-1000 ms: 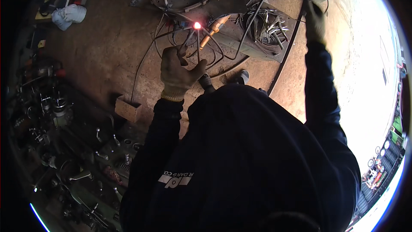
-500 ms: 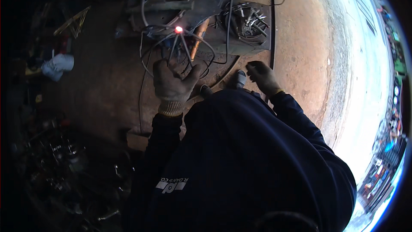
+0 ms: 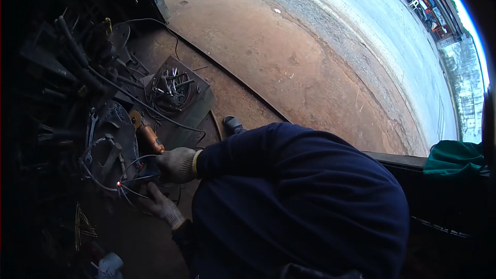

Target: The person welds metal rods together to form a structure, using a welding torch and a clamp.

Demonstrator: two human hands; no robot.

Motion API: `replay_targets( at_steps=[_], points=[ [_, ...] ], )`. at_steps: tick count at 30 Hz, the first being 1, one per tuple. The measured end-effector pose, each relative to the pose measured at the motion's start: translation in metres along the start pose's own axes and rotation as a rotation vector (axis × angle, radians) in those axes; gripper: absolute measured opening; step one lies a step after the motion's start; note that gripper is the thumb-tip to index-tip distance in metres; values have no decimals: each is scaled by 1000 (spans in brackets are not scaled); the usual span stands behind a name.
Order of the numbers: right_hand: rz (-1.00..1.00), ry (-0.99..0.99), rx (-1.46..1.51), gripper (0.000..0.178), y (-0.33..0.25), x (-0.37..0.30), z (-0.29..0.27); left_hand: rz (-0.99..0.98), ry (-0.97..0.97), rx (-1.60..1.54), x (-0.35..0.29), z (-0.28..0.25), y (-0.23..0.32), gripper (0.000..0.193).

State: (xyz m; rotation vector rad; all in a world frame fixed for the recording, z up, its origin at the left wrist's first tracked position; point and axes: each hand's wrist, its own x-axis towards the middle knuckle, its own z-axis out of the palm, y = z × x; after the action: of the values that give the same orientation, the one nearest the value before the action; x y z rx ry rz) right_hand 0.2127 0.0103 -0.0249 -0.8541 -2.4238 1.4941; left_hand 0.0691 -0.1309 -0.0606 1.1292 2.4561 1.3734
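Note:
My right hand (image 3: 178,165), in a grey knit glove, is closed round something dark beside the bent metal rods; what it holds is hidden. Just nearer to me, my gloved left hand (image 3: 161,206) reaches in among the rods, its fingers too dark to make out fully. A red-hot spot (image 3: 119,183) glows where several rods meet, a little left of both hands. Beyond the right hand lies an orange angle grinder (image 3: 149,135) with a yellowish disc. A curved metal rod (image 3: 98,181) arcs round the left of the glowing spot.
Several loose metal pieces (image 3: 173,85) lie inside a coil on a metal plate (image 3: 199,113). A dark cable (image 3: 175,126) crosses the work area. My shoe (image 3: 232,123) is on the floor behind the right hand. Green cloth (image 3: 454,157) hangs at the right, a yellow triangular frame (image 3: 82,226) at lower left.
My view has swung round to the right, so the work now sits at left. My right hand has moved from beside my body to the rods, near the left hand. The spot still glows.

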Motion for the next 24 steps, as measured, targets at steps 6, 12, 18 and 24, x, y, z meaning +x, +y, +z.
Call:
replay_targets(
  at_steps=[6, 12, 18, 24],
  points=[
    [-160, -113, -87, 25, 57, 18, 46, -274, -169, -296, 0, 6, 13, 31],
    [-151, 9, 22, 22, 62, 4, 37, -167, -257, -280, 6, 6, 29, 31],
    [-37, 80, 115, 26, 69, -41, -11, -525, -563, -653, 14, 34, 55, 31],
    [97, 236, 185, 28, 108, -81, -54, -925, -935, -988, 19, 94, 92, 30]
  ],
)
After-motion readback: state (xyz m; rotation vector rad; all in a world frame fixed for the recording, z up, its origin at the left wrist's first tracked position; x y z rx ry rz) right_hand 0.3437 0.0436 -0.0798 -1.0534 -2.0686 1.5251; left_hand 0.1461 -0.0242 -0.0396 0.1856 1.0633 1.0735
